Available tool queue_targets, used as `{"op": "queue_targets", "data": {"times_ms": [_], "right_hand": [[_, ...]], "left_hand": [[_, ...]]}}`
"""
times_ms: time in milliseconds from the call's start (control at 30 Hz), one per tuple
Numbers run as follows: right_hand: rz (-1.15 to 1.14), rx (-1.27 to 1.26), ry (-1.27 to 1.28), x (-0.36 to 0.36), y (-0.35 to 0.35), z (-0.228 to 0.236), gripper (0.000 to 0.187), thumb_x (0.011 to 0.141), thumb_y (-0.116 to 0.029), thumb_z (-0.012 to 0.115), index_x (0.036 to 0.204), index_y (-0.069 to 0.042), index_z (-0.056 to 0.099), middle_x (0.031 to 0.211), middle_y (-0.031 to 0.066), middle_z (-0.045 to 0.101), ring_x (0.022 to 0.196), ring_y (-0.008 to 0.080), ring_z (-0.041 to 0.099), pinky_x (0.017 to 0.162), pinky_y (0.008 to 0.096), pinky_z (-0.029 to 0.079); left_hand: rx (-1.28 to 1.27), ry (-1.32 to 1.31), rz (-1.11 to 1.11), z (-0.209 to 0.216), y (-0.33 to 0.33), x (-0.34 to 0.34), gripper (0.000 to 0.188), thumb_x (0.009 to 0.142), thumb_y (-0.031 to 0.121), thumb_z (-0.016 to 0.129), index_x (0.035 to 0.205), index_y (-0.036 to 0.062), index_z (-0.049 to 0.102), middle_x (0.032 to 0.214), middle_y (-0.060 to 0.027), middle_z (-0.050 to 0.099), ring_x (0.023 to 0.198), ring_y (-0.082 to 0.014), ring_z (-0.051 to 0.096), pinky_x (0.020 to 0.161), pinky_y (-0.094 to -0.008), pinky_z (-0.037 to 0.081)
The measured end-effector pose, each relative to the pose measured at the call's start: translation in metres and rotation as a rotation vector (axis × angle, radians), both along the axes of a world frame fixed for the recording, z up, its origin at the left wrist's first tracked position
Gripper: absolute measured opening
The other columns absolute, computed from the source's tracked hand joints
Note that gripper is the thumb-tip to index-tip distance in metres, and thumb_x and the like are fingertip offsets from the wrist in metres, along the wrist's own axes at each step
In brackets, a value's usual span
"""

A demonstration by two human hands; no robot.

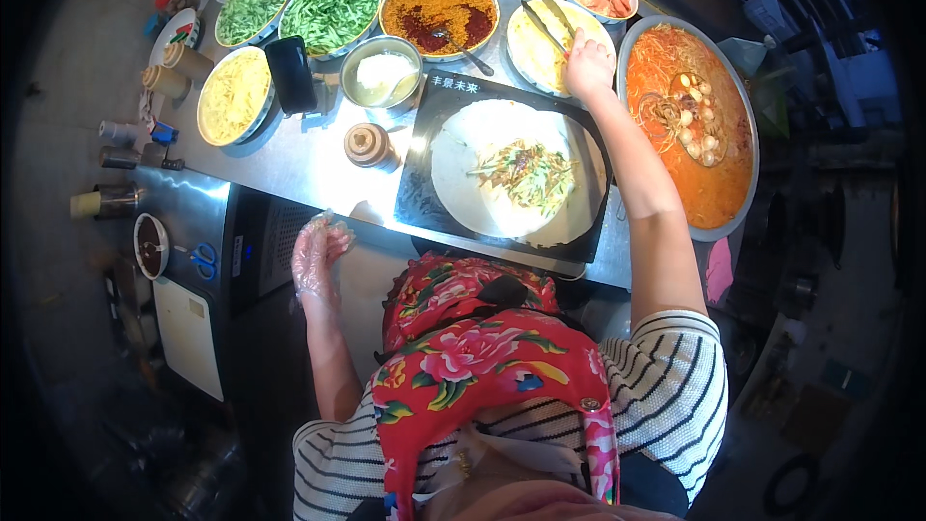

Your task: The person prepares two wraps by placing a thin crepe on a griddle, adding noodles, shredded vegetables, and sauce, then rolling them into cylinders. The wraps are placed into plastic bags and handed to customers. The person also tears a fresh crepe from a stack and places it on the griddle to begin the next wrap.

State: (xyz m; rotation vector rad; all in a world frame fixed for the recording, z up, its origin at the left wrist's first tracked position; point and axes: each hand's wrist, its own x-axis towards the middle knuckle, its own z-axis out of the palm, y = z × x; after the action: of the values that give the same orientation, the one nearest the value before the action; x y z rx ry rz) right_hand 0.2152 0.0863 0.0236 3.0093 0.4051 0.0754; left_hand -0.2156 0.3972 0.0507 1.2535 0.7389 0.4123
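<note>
My right hand [589, 66] is closed around a pair of metal tongs [545, 27], whose tips point into a bowl of pale yellow shreds [524, 53] at the far right of the griddle. Below that arm, a round thin pancake [461, 195] lies on a black flat griddle [417, 195]. A heap of shredded vegetables [529, 174], green and pale with brownish bits, covers the middle of the pancake. My left hand [316, 253], in a clear plastic glove, hovers by the counter's near edge, left of the griddle. Its fingers are loosely bent and apart, with nothing visible in them.
Right of my arm stands a large tray of red broth [709, 188] with skewered balls and noodles. Bowls of green shreds [333, 12], orange-brown spice [434, 5] and sausages line the back. A phone [289, 74] stands upright beside a metal pot [413, 87] and a capped bottle [369, 145].
</note>
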Motion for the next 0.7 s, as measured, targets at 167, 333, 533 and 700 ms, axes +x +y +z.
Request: {"op": "queue_targets", "data": {"times_ms": [167,333,533,700], "right_hand": [[0.249,0.255,0.112,-0.112,-0.046,0.03,0.063,0.099,-0.027,0.053,0.152,-0.002,0.031,0.107,0.0244,0.061,0.086,0.0397,0.068,0.074,0.0483,0.058],[0.146,0.173,0.49,-0.219,-0.094,0.024,0.066,0.098,-0.039,0.058,0.155,-0.015,0.034,0.104,0.022,0.065,0.085,0.0402,0.069,0.076,0.0482,0.057],[0.143,0.207,0.397,-0.243,-0.076,0.01,0.064,0.098,-0.037,0.059,0.155,-0.021,0.035,0.099,0.0183,0.065,0.08,0.0368,0.069,0.07,0.0464,0.057],[0.083,0.178,0.487,-0.25,-0.101,0.015,0.067,0.096,-0.039,0.061,0.156,-0.026,0.034,0.101,0.0182,0.065,0.082,0.0379,0.069,0.071,0.0478,0.058]], "left_hand": [[-0.065,0.084,-0.235,0.004,-0.028,0.023,0.029,0.103,0.02,0.06,0.123,0.0001,0.062,0.097,-0.008,0.071,0.088,-0.0146,0.068,0.086,-0.0295,0.053],[-0.188,0.022,-0.509,-0.01,-0.069,0.061,0.029,0.104,0.02,0.058,0.126,-0.0004,0.059,0.102,-0.0073,0.069,0.093,-0.0119,0.064,0.087,-0.0284,0.052],[-0.024,0.143,-0.847,-0.036,-0.11,0.126,0.044,0.103,0.026,0.061,0.134,-0.0037,0.055,0.112,-0.01,0.069,0.102,-0.0138,0.064,0.093,-0.0288,0.05],[0.376,0.274,-0.991,-0.054,-0.127,0.141,0.053,0.099,0.033,0.063,0.136,-0.003,0.056,0.121,-0.0178,0.068,0.109,-0.0225,0.065,0.096,-0.0326,0.049]]}}
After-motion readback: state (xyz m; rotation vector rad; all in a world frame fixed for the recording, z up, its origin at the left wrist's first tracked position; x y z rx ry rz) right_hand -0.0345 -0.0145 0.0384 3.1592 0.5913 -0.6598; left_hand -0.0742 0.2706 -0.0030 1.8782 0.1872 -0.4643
